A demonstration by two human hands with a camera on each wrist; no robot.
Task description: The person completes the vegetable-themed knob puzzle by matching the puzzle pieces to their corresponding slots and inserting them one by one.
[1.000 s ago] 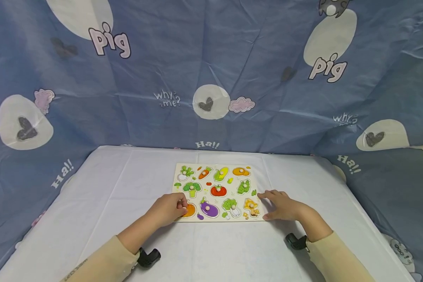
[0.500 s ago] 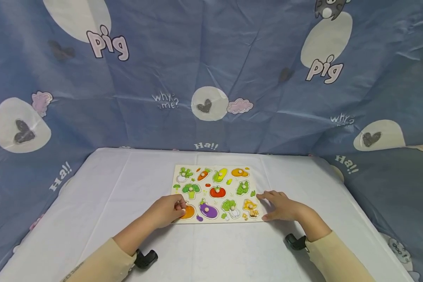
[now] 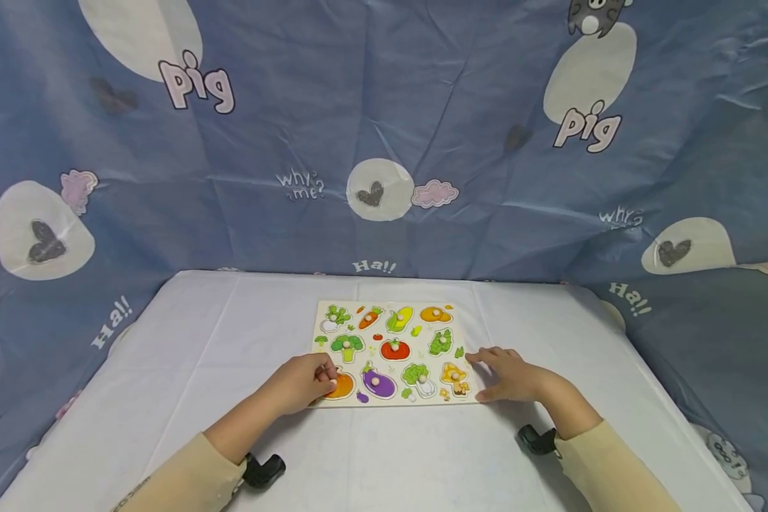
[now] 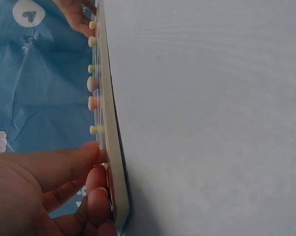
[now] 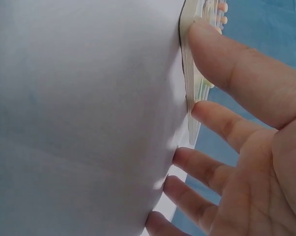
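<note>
A wooden knob puzzle board [image 3: 390, 407] with vegetable pieces lies flat on the white table. At its near left corner my left hand [image 3: 304, 384] pinches the orange pumpkin piece [image 3: 343, 386] between thumb and curled fingers; its knob is hidden by them. The piece sits in its place on the board. My right hand [image 3: 515, 377] rests at the board's right edge, fingers spread, with thumb and index finger touching the edge in the right wrist view. Close by are the purple eggplant piece [image 3: 384, 385] and the mushroom piece [image 3: 451, 370].
The other pieces, such as the tomato [image 3: 404, 351], broccoli [image 3: 352, 340] and corn [image 3: 402, 317], sit in the board with small knobs. A white cloth [image 3: 397, 462] covers the table. Behind it hangs a blue printed curtain [image 3: 262, 235].
The whole head view has shifted slightly. Both hands keep the same places on the board, and the pieces have not moved.
</note>
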